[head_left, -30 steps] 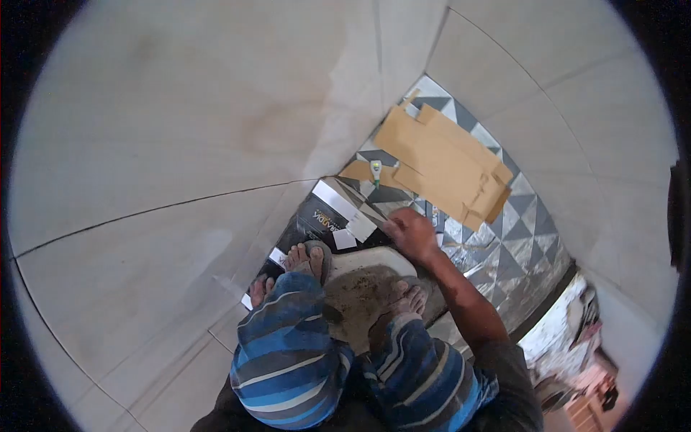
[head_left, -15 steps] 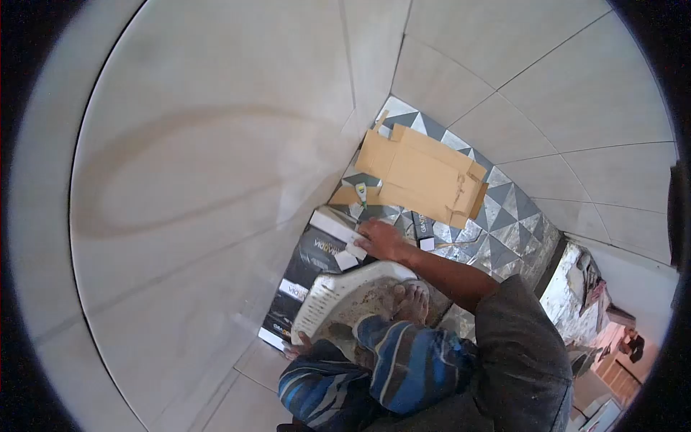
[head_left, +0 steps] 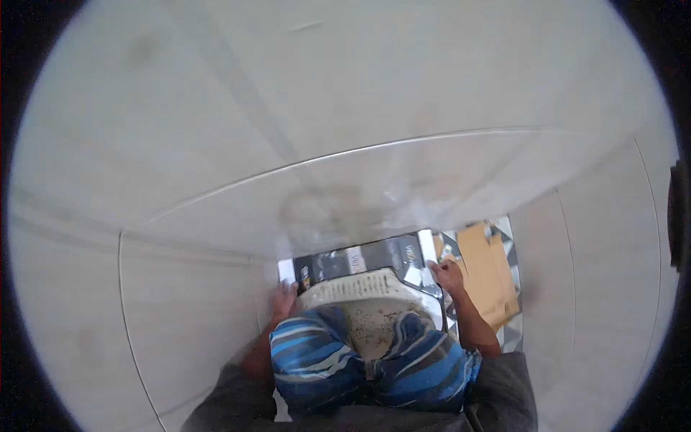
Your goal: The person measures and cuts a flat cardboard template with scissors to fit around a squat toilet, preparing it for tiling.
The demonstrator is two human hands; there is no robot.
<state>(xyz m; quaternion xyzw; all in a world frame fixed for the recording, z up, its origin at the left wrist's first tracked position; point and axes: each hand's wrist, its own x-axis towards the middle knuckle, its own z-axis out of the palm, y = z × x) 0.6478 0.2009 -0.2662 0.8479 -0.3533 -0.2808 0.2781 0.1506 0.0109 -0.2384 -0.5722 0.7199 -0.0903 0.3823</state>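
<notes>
A long black-and-white printed carton (head_left: 374, 253) lies along the foot of the tiled wall. In front of it sits a white ceramic squat pan (head_left: 360, 288) with a ribbed footrest, its basin speckled with dirt. My left hand (head_left: 283, 302) is at the carton's left end, close to the pan's edge, its fingers curled against the end. At the opposite end, my right hand (head_left: 448, 275) has its fingers closed on the carton's white corner. My knees in blue striped trousers hide the near part of the pan.
Pale tiled walls (head_left: 345, 86) rise close in front and on both sides. Right of the carton, a flattened brown cardboard sheet (head_left: 489, 270) covers part of the grey-and-white patterned floor (head_left: 512, 324). A small bottle (head_left: 447, 250) lies near the carton's right end.
My view has turned to face the wall squarely. My right hand has shifted from the small white pieces by the carton to its right end; my left hand stays at the left end.
</notes>
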